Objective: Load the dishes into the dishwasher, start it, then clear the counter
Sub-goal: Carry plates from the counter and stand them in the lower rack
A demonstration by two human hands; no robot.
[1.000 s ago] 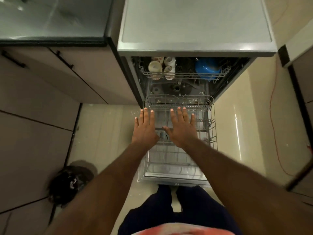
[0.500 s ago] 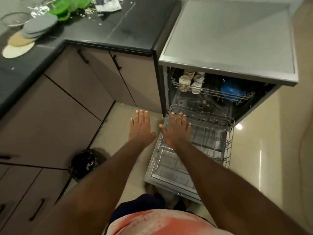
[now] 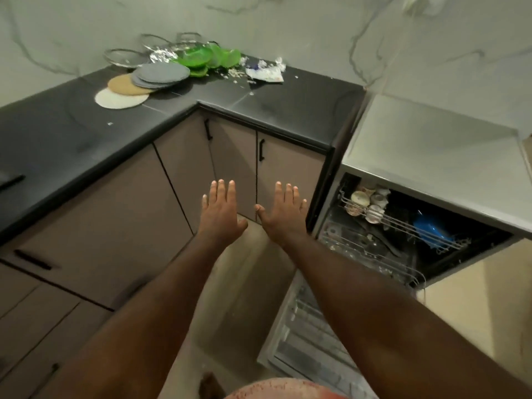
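Black counter: grey plates and green plates are piled at the back corner | dishwasher: stood open at right, cups and blue bowl racked inside | left hand, right hand: fingers are held straight, nothing is gripped

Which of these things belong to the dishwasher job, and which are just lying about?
Belong to the job: dishwasher, its lower rack, cups and blue bowl already in the upper rack; on the counter, grey plates, green plates, glass bowls, foil and paper litter.
Just there: cabinet doors, marbled wall, dark object at the counter's left edge.
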